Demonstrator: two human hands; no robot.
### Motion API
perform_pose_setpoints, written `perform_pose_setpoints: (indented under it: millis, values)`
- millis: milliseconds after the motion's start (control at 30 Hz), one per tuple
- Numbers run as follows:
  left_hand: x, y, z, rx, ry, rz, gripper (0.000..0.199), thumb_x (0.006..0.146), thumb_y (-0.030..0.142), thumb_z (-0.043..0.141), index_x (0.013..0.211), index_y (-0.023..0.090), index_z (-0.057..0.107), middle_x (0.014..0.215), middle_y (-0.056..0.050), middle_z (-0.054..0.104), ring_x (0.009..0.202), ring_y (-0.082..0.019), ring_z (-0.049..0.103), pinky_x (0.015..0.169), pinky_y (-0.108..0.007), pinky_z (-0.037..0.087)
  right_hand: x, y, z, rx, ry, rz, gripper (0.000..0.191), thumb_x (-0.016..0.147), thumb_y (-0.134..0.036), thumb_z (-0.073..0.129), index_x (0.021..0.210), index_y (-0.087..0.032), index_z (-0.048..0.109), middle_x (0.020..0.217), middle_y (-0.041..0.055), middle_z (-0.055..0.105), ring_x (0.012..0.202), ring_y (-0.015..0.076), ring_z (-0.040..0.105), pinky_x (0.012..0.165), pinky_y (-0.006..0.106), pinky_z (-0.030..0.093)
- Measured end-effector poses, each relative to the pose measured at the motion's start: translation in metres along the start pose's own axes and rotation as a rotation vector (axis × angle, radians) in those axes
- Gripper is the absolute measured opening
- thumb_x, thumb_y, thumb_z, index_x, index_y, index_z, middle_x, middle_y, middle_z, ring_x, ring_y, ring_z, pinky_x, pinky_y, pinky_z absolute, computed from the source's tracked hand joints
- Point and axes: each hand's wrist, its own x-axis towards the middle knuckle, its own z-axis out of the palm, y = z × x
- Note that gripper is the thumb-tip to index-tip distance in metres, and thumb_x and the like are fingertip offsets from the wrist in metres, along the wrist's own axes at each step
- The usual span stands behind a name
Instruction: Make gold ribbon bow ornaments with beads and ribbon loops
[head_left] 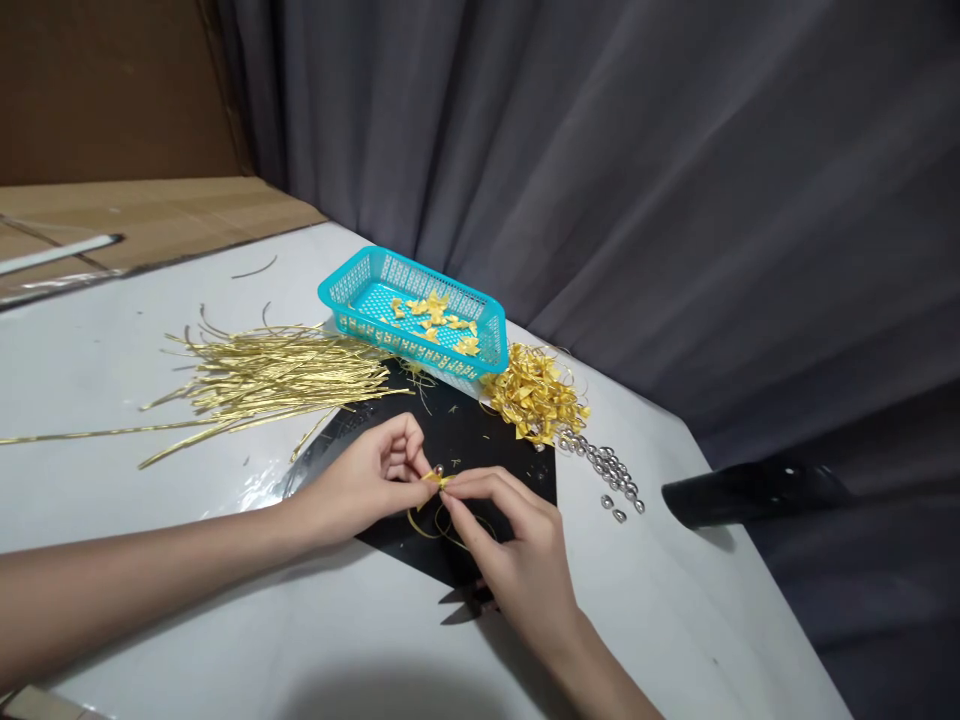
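White desk (660, 610), bordered at its far side by a dark grey curtain (600, 150) hanging in vertical folds. Far left: brown cardboard (112, 90), with a slender white rod (60, 253), dark-tipped, lying across its lower part. Right edge: a black, rounded object (712, 492), partly in shadow.

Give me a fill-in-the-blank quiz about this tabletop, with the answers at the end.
1. The left hand and right hand meet above a sheet coloured ____.
2. In the picture, the silvery beads lie to the ____ of the gold strands.
3. The basket holds ____ yellow pieces than the heap beside it.

Answers: black; right; fewer
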Motion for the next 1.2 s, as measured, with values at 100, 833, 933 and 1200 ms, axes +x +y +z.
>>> perform_pose_setpoints:
  millis: [100, 833, 933, 1200]
  values:
    - [-0.0004, 0.0012, 0.0001, -0.008, 0.0, 0.002, 0.036, 0.073, 0.012, 0.071, 0.075, 0.02, 0.036, 0.07, 0.007, 0.059, 0.06, -0.006, 0.052, 0.058, -0.017, 0.039, -0.0018, 0.0011, 0.0035, -0.008, 0.023, -0.015, 0.016, 0.084, -0.005, 0.06, 0.083, -0.019, 0.066, 0.083, 0.0039, 0.071, 0.078, 0.0165, 0.067, 0.073, 0.028, 0.053]
    - [-0.002, 0.0056, 0.002, -0.026, 0.003, -0.005, 0.037, 0.072, 0.012, 0.071, 0.075, 0.021, 0.036, 0.07, 0.006, 0.059, 0.058, -0.006, 0.051, 0.056, -0.017, 0.038, -0.0028, -0.0019, 0.0051, -0.035, 0.054, -0.093, 0.018, 0.083, -0.003, 0.059, 0.084, -0.021, 0.065, 0.083, 0.004, 0.072, 0.077, 0.0166, 0.067, 0.071, 0.029, 0.055]
    - [-0.0024, 0.005, 0.0018, -0.03, 0.0, -0.007, 0.037, 0.071, 0.01, 0.071, 0.074, 0.021, 0.035, 0.07, 0.006, 0.059, 0.058, -0.006, 0.052, 0.056, -0.017, 0.038, -0.0025, -0.0021, 0.0047, -0.03, 0.049, -0.104, 0.018, 0.083, -0.003, 0.059, 0.085, -0.02, 0.065, 0.083, 0.0041, 0.072, 0.078, 0.0164, 0.067, 0.072, 0.029, 0.055]
    - [-0.0022, 0.0073, 0.0035, -0.029, 0.026, -0.001, 0.037, 0.069, 0.014, 0.073, 0.074, 0.021, 0.037, 0.068, 0.006, 0.059, 0.06, -0.008, 0.054, 0.058, -0.018, 0.041, -0.0026, -0.0046, 0.0016, -0.027, 0.029, -0.092, 0.017, 0.083, -0.003, 0.059, 0.084, -0.018, 0.066, 0.081, 0.0048, 0.071, 0.077, 0.0161, 0.067, 0.072, 0.028, 0.055]
